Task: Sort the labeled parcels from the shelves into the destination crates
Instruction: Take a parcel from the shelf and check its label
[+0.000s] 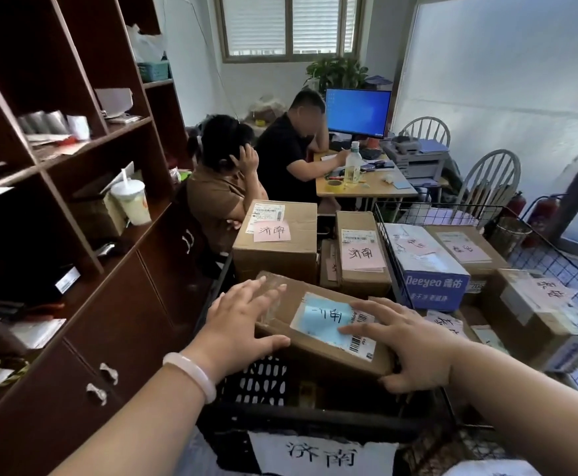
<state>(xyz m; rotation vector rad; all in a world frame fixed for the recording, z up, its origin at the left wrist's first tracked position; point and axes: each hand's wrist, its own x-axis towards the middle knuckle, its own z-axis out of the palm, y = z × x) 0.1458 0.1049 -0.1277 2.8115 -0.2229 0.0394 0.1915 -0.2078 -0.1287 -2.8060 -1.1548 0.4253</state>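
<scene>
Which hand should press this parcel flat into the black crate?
Left, probably. The left hand lies flat on top of the parcel, fingers spread, over the open black crate. The right hand partly covers the blue label, thumb at the near corner.

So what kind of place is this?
Likely a small office doubling as a parcel sorting point: labelled cardboard parcels in a black crate, a desk with a monitor, wooden shelving.

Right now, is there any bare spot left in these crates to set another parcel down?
Bare room shows only at the near end of the black crate, between its near wall and the blue-labelled box. Its far end is filled by pink-labelled boxes; the wire crate to the right is packed too.
</scene>
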